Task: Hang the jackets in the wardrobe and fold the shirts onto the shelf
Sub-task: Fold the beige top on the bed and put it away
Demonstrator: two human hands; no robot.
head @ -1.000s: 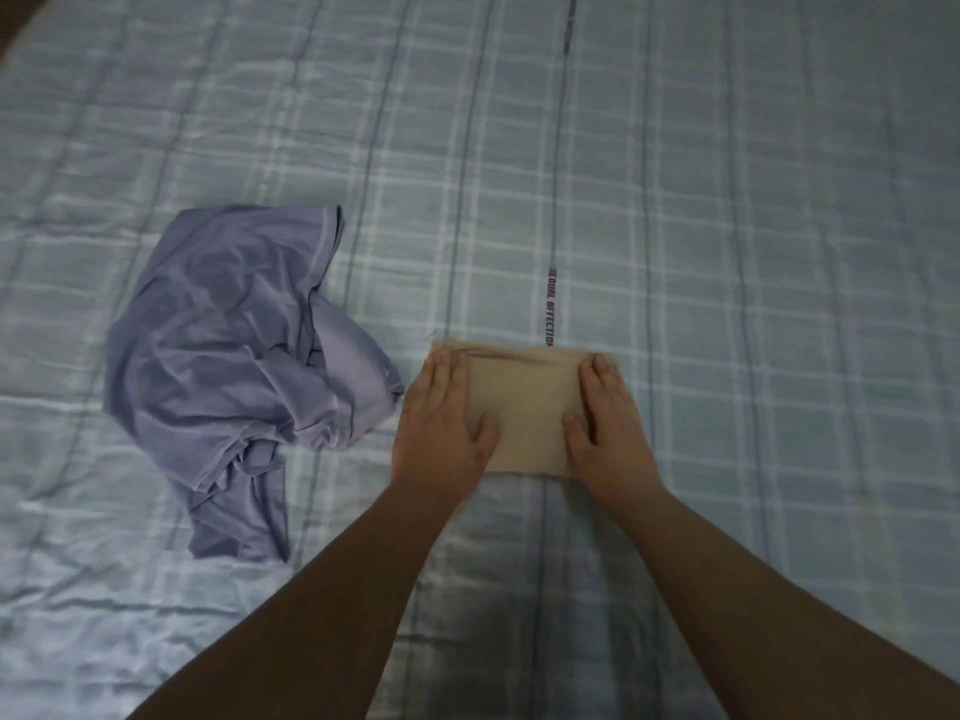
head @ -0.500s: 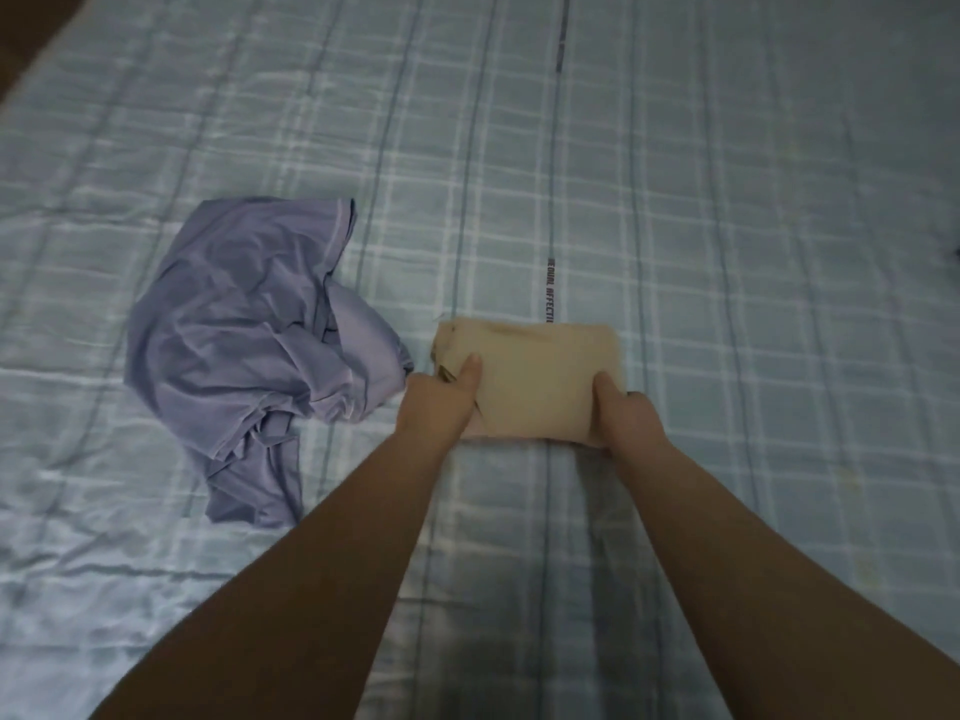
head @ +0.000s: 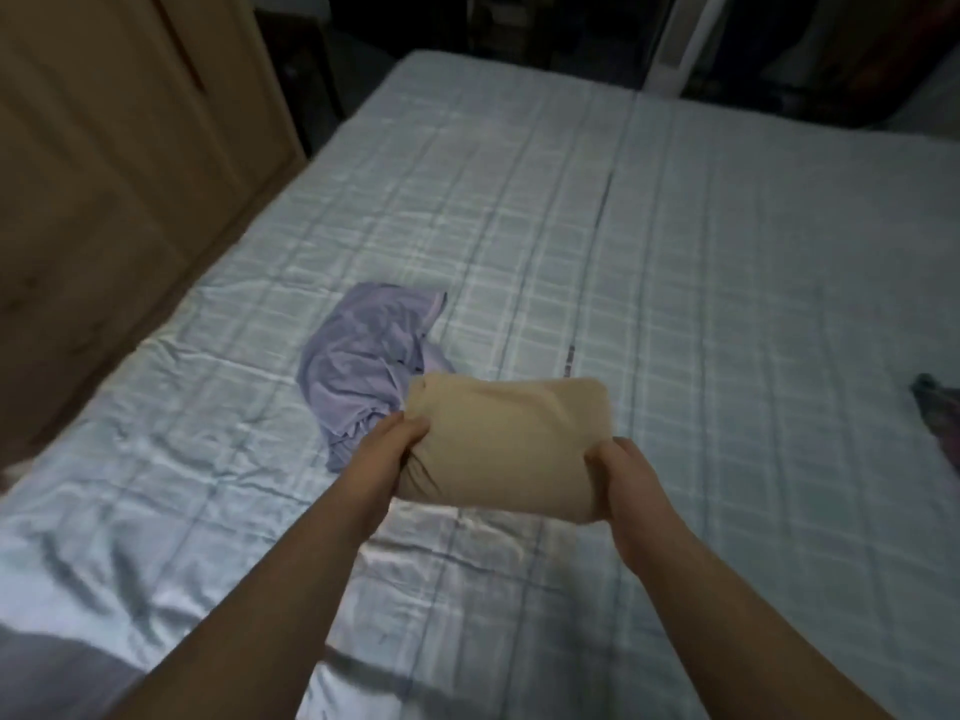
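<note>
A folded beige shirt [head: 506, 444] is lifted off the bed, held between both hands. My left hand [head: 395, 449] grips its left edge, thumb on top and fingers underneath. My right hand [head: 618, 475] grips its right edge the same way. A crumpled purple shirt [head: 363, 366] lies on the bed just beyond and left of the beige one, unfolded. A light wooden wardrobe [head: 104, 174] stands along the left side of the bed, its doors closed as far as I can see.
The bed [head: 675, 252] carries a pale blue checked sheet. A dark garment [head: 940, 413] pokes in at the right edge. Dark furniture and a white upright object [head: 675, 44] stand beyond the bed's far end.
Both hands went from pressing flat on the beige shirt to gripping its sides and lifting it off the bed. The view has risen, showing the wardrobe and the bed's far end.
</note>
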